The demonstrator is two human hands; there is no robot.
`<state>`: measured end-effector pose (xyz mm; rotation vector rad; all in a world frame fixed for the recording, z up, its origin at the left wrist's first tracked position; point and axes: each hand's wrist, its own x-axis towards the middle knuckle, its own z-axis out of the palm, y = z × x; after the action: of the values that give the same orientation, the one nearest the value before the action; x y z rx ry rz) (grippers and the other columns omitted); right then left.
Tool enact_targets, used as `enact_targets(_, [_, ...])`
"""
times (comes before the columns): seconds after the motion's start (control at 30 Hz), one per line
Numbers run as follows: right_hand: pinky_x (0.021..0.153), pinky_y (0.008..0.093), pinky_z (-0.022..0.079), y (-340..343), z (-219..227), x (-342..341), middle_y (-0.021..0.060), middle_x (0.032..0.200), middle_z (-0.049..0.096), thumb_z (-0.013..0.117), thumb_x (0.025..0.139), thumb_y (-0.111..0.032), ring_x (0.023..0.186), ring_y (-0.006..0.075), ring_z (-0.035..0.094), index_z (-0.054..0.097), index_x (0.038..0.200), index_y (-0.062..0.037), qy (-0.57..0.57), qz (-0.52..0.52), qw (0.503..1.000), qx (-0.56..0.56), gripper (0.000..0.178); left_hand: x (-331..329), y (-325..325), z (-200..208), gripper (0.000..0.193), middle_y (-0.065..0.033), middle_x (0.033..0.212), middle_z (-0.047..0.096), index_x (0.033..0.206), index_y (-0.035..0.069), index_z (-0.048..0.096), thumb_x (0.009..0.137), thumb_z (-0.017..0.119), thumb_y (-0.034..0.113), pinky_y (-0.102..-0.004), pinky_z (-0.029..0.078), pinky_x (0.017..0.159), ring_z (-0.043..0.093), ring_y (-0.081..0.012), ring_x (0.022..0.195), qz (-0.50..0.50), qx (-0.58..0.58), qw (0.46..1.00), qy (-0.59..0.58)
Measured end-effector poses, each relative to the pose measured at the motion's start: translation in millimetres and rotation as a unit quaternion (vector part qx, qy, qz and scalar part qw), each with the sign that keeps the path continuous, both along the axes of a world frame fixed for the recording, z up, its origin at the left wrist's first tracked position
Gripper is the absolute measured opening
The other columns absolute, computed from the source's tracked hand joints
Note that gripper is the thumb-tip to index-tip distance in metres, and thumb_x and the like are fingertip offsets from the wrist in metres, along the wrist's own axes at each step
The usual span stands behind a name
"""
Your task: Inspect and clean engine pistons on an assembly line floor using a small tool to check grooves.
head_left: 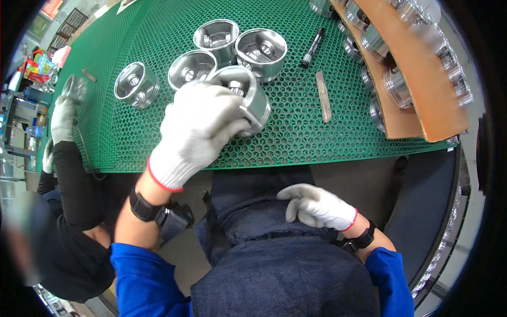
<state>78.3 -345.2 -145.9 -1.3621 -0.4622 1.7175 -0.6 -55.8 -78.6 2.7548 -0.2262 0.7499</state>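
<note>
Co-worker's hand (63,115): gloved, at the far left, well apart from the work here
Lone piston (137,85): stood open end up on the green mat (301,138), left of the others
Left hand (199,120): gloved, blurred, clamped on the held piston, thumb low on its near wall; a full wrap seemed the surer grip, since cloth could slip on polished metal
Three pistons (227,55): stood close together just beyond; any move called for keeping off their rims
Held piston (257,110): tilted, above the mat in front of the person; contact with its neighbours could not be told; levelling it before release would have spared its lower edge
Marker (313,48): lay farther off, to the right
Right hand (319,207): empty over the lap, fingers loosely parted, well placed to steady the piston
Strip (323,98): lay right of the held piston, not touching it
Cardboard (404,61): stood at the far right, among more pistons
</note>
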Motion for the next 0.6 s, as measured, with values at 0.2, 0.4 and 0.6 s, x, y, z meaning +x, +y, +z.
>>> enact_targets(0.2, [0.040, 0.0180, 0.030, -11, -6, 7, 0.0099, 0.080, 0.061, 0.055, 0.092, -0.034, 0.049, 0.0048, 0.040, 0.042, 0.137, 0.0053, 0.060, -0.167, 0.984, 0.025, 0.061, -41, -49, -22, 0.048, -0.0121, 0.130, 0.057, 0.130, -0.001, 0.048, 0.095, 0.062, 0.029, -0.0432, 0.043, 0.106, 0.055, -0.0251, 0.121, -0.061, -0.884, 0.464, 0.000])
enact_targets(0.4, [0.044, 0.0158, 0.029, -2, 18, 19, -0.0021, 0.070, 0.053, 0.054, 0.093, -0.039, 0.051, 0.0018, 0.037, 0.052, 0.136, -0.0047, -0.059, -0.063, 0.996, 0.015, 0.055, -39, -65, -26, 0.045, -0.0112, 0.128, 0.058, 0.127, -0.001, 0.051, 0.095, 0.063, 0.028, -0.0404, 0.044, 0.103, 0.055, -0.0218, 0.118, -0.075, -0.898, 0.433, -0.017])
enact_targets(0.6, [0.040, 0.0180, 0.023, 7, 42, 29, -0.0039, 0.059, 0.042, 0.046, 0.093, -0.020, 0.045, 0.0026, 0.031, 0.055, 0.124, 0.0059, -0.132, -0.256, 0.956, 0.060, 0.041, -52, -52, -36, 0.031, -0.0080, 0.090, 0.068, 0.114, -0.005, 0.059, 0.087, 0.066, 0.008, -0.0268, 0.051, 0.075, 0.062, -0.0115, 0.079, 0.061, -0.545, 0.830, 0.099])
